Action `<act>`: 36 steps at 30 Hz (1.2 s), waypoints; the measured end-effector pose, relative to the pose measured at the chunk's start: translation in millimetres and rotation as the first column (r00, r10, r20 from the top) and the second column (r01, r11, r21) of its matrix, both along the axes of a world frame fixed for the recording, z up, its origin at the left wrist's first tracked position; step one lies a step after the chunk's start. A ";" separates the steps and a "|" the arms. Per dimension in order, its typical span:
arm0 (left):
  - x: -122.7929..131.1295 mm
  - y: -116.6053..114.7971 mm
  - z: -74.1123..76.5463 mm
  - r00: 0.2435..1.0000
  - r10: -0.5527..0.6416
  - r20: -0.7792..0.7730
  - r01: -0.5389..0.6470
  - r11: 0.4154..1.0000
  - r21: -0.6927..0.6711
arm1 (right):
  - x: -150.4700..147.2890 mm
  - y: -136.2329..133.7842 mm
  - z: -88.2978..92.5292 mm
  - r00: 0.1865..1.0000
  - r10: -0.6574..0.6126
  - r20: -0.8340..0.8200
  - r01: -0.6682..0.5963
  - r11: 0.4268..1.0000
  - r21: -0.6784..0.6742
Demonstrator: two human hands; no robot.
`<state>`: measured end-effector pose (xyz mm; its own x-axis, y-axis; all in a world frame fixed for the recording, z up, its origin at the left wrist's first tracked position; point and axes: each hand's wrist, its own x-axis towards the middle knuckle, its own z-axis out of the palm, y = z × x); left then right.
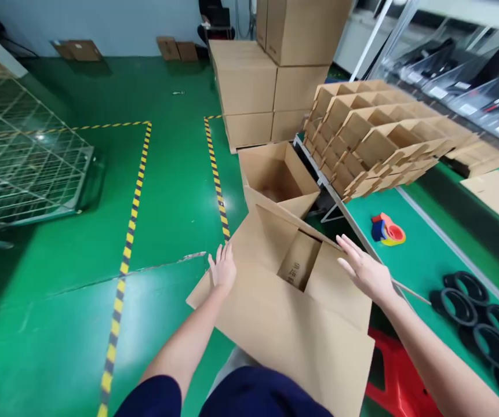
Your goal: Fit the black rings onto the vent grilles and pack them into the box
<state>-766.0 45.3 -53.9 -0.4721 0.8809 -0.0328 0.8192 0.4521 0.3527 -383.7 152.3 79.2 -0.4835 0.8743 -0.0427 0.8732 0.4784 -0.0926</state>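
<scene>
Flanking the carton [284, 315], left hand [223, 269] and right hand [367, 274] had fingers [353, 253] spread, gripping nothing; lopsided pressure might have buckled flaps [314, 353]!

Factory-style packing area: striped tape [127, 249], green floor [175, 191], stacked cartons [249, 90], shelved bins [467, 108].

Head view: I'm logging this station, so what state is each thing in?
Near carton: open, flaps spread.
Carton behind it: open-topped.
Stacked cartons: visible tops shut.
Cardboard dividers: expanded into cells.
Tape dispenser: lying unheld.
Black rings: grouped, unheld.
Left hand: open, at the near carton's left edge.
Right hand: open, by the near carton's right edge.
</scene>
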 end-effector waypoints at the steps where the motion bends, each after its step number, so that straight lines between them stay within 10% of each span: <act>1: -1.1 -0.9 -1.8 1.000 0.007 -0.013 -0.007 1.000 -0.005 | -2.2 -26.2 -22.9 0.999 0.032 -0.002 -0.032 0.999 -0.005; 5: -3.4 1.1 -4.3 0.994 0.095 -0.055 -0.092 0.994 0.062 | -1.9 -110.0 -119.1 0.993 0.110 -0.032 -0.112 0.991 -0.075; 8: 5.7 17.7 1.7 0.996 0.025 -0.086 -0.013 0.990 0.137 | 2.1 -125.2 -153.7 0.995 0.082 -0.055 -0.087 0.991 -0.104; 12: 28.2 51.7 17.5 0.924 -0.371 -0.090 0.370 0.928 -0.029 | -6.3 -114.7 -131.3 0.998 0.041 -0.053 -0.050 0.983 -0.175; 17: 38.3 77.3 28.5 0.881 -0.444 -0.163 0.435 0.896 -0.090 | 15.2 -103.7 -98.7 0.957 -0.245 -0.156 0.209 0.953 -0.217; 18: 38.3 80.6 28.4 0.880 -0.442 -0.173 0.434 0.897 -0.082 | 30.9 -108.2 -97.9 0.874 -0.441 -0.204 0.406 0.894 -0.191; 20: 38.8 85.3 29.2 0.873 -0.454 -0.177 0.443 0.891 -0.101 | 63.4 -128.3 -99.8 0.524 -0.801 -0.289 0.783 0.587 -0.206; 23: 40.4 91.9 33.3 0.861 -0.490 -0.139 0.450 0.860 -0.241 | 87.5 -171.9 -110.0 0.117 -0.964 -0.237 0.906 0.201 -0.371; 28: 55.3 121.2 31.7 0.849 -0.529 0.015 0.486 0.768 -0.417 | 58.8 -215.7 -127.4 0.113 -0.988 -0.107 0.836 0.153 -0.528; 36: 101.2 157.5 0.9 0.845 -0.522 0.119 0.492 0.670 -0.556 | 48.7 -197.8 -141.2 0.086 -0.993 -0.080 0.882 0.113 -0.457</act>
